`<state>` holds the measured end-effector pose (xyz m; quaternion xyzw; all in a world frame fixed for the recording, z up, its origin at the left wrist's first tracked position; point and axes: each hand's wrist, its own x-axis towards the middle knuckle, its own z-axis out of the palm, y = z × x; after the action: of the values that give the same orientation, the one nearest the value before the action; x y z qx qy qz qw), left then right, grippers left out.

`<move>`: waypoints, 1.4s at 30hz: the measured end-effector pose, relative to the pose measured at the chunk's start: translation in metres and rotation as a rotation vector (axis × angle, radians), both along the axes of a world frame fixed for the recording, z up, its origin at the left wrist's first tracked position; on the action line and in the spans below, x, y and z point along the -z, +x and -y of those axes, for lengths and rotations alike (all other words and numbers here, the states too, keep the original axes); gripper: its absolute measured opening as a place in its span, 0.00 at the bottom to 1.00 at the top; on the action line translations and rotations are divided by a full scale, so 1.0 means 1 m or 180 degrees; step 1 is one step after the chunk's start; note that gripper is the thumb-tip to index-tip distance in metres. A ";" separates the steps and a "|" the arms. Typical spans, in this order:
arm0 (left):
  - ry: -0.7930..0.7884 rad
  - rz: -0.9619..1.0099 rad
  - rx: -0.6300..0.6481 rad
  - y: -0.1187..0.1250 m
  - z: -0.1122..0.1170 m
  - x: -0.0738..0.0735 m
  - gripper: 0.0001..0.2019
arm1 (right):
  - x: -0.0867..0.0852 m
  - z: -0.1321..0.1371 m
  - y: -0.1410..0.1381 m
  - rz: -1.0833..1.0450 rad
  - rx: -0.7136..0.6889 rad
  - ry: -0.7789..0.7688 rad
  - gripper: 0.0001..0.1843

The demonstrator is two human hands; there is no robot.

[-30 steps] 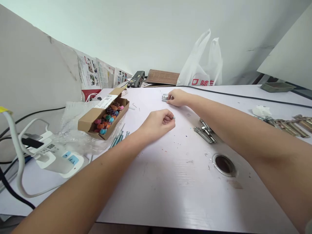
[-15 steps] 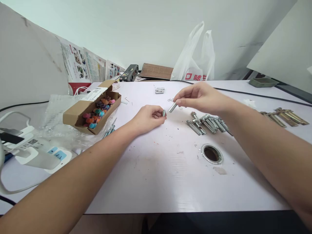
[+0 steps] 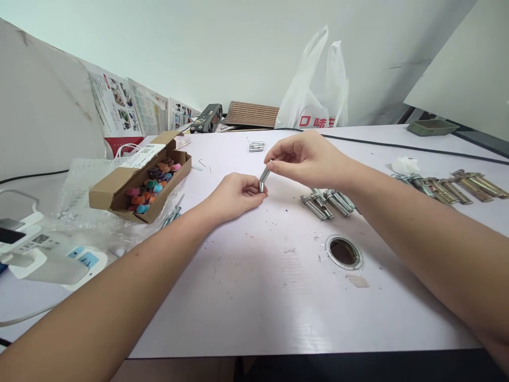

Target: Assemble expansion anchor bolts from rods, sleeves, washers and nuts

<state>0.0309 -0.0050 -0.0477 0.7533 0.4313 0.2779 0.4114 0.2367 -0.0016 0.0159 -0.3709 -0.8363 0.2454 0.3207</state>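
My left hand [image 3: 233, 194] rests on the white table [image 3: 278, 286] with its fingers pinched on a small metal bolt [image 3: 261, 186]. My right hand [image 3: 306, 158] hovers just above it and pinches a short silver metal sleeve [image 3: 265, 174], tilted, its lower end touching the bolt's tip. More loose silver sleeves [image 3: 256, 146] lie farther back on the table. A bunch of assembled silver expansion bolts [image 3: 328, 202] lies right of my hands, under my right forearm.
An open cardboard box of coloured caps [image 3: 143, 183] sits on clear plastic at the left, with loose bolts [image 3: 172, 216] beside it. A round cable hole [image 3: 344, 252] is in the table. Brass-coloured anchors [image 3: 449, 188] lie at the right. A white plastic bag [image 3: 314, 101] and power strip [image 3: 43, 254] are nearby.
My right hand picked a sleeve from the far pile and carried it back toward my left hand; the sleeve's end now meets the bolt. The view has shifted slightly.
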 end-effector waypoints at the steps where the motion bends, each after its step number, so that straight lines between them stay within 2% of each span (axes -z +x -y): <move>1: 0.0005 -0.0012 -0.0007 0.000 0.000 0.001 0.09 | 0.000 0.000 -0.001 0.0044 -0.0030 0.0036 0.05; 7: 0.0045 0.0011 0.0011 -0.001 -0.002 0.005 0.11 | -0.008 0.009 -0.009 0.0313 -0.0068 0.0198 0.06; 10: 0.0086 0.0053 0.0108 -0.002 -0.003 0.005 0.11 | -0.006 0.009 -0.010 0.0393 -0.0171 0.0170 0.07; 18: 0.0332 -0.0135 0.0235 -0.002 0.000 0.003 0.06 | 0.019 0.004 -0.007 0.0618 -0.0204 -0.0374 0.10; 22: 0.0312 0.0064 0.0141 0.000 0.002 0.003 0.10 | 0.017 0.002 -0.001 0.0544 -0.0384 -0.0585 0.11; 24: 0.0306 0.0123 -0.0026 0.000 0.002 0.004 0.14 | 0.010 -0.001 0.005 0.0314 -0.0086 -0.0522 0.12; 26: 0.0297 0.0182 -0.0089 0.001 0.000 0.005 0.15 | 0.005 -0.008 0.014 0.0180 0.0534 -0.0385 0.10; 28: 0.0294 0.0257 -0.0019 0.001 -0.002 0.007 0.14 | 0.004 -0.016 0.023 0.0304 0.1120 -0.0300 0.08; 30: 0.0318 0.0247 0.0060 0.000 -0.004 0.007 0.14 | 0.011 -0.026 0.031 0.0638 0.1475 -0.0287 0.07; 33: 0.0336 0.0158 0.0102 -0.001 -0.006 0.007 0.13 | 0.030 -0.040 0.039 0.1224 0.1638 -0.0387 0.06; 36: 0.0335 0.0133 0.0122 -0.002 -0.007 0.006 0.13 | 0.046 -0.048 0.041 0.1475 0.1618 -0.0586 0.10; 39: 0.0356 0.0064 0.0085 -0.001 -0.005 0.004 0.14 | 0.051 -0.050 0.040 0.1480 0.1541 -0.0709 0.10; 42: 0.0399 -0.0054 0.0070 0.000 -0.003 0.002 0.14 | 0.049 -0.048 0.037 0.1509 0.1524 -0.0762 0.06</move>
<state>0.0306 -0.0021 -0.0492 0.7847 0.4082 0.2935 0.3627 0.2742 0.0462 -0.0333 -0.6380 -0.7421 0.1666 0.1204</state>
